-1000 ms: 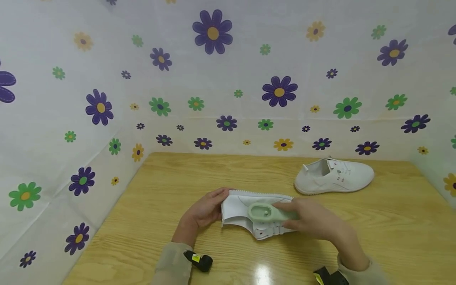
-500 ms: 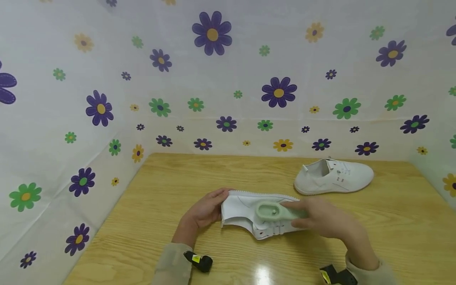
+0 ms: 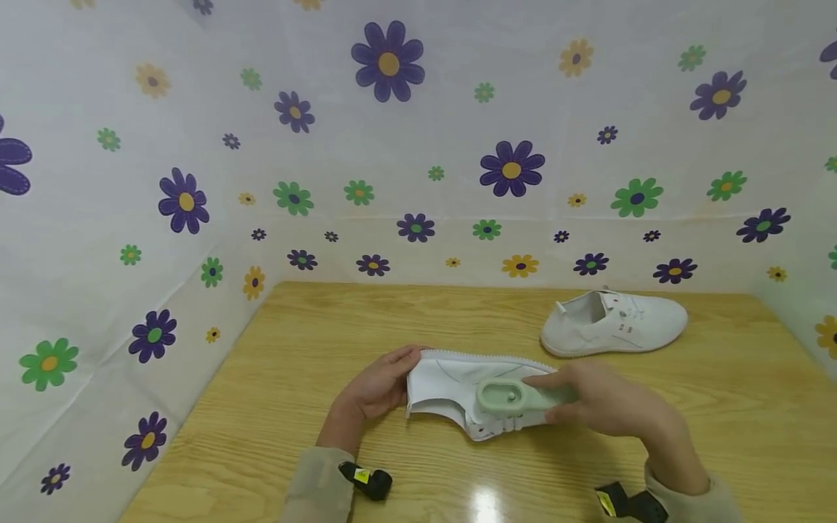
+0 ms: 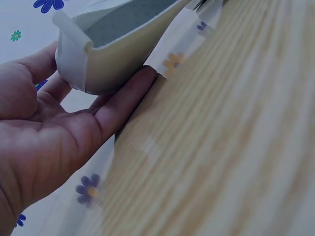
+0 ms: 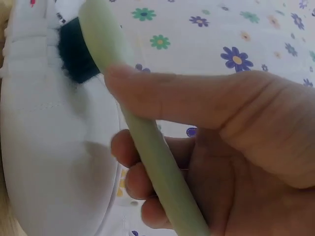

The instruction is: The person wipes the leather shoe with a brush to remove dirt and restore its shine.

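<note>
A white lace-up shoe (image 3: 445, 378) lies tipped on its side, its sole edge facing away and its opening towards me. At the heel, my left hand (image 3: 375, 388) holds it, thumb on one side and fingers beneath, as the left wrist view shows at the shoe's heel (image 4: 74, 61). My right hand (image 3: 604, 399) grips the handle of a pale green brush (image 3: 503, 396). In the right wrist view, the dark bristles (image 5: 76, 51) touch the white upper close to the laces. Thumb and curled fingers wrap the handle (image 5: 157, 167).
A second white shoe (image 3: 615, 323) stands upright at the back right of the wooden table (image 3: 366, 312). A flower-patterned white sheet (image 3: 451, 131) hangs behind the table and along its sides.
My right hand and the brush have slid to the right along the shoe's upper, towards the toe. The left hand and the shoe stay nearly where they were.
</note>
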Available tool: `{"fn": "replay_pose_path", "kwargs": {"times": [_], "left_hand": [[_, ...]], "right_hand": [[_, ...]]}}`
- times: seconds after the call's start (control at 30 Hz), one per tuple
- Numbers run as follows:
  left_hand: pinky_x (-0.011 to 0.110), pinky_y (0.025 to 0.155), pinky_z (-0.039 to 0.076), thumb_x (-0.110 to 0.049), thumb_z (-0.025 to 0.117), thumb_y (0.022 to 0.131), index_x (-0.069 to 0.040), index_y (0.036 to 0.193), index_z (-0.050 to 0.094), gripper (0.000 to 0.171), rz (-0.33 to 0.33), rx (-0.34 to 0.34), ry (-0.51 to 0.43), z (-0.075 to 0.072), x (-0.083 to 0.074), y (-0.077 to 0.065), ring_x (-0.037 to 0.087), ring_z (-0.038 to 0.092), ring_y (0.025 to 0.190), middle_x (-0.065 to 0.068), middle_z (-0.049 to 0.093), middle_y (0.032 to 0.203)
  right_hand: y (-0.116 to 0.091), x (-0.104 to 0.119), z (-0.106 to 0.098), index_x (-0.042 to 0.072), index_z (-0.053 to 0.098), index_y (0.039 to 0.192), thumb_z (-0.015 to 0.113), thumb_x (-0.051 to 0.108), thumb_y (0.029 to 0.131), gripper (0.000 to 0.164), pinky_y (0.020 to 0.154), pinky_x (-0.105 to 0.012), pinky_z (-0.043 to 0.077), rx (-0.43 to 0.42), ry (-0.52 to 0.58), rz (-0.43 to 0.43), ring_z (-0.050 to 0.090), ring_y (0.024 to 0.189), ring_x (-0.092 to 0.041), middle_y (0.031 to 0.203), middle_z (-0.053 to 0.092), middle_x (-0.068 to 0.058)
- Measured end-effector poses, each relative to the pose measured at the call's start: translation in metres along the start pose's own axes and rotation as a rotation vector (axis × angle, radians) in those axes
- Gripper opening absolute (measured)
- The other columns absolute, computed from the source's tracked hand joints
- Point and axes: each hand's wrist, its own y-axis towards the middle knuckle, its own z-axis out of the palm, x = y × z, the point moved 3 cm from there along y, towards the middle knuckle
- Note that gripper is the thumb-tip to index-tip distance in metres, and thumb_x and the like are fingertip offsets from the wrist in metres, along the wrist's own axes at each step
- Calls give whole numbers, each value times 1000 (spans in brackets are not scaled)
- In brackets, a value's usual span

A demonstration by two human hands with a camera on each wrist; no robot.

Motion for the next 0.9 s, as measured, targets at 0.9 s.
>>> {"fn": "replay_pose_path", "kwargs": {"times": [0.9], "left_hand": [[34, 86, 50, -35, 38, 108, -7, 147, 41, 48, -4, -10, -1, 1, -1, -1, 18, 55, 108, 6, 53, 126]], "right_hand": [[9, 14, 8, 16, 63, 135, 74, 18, 89, 48, 59, -26, 38, -81, -83, 33, 44, 69, -10, 84, 58, 2]]}}
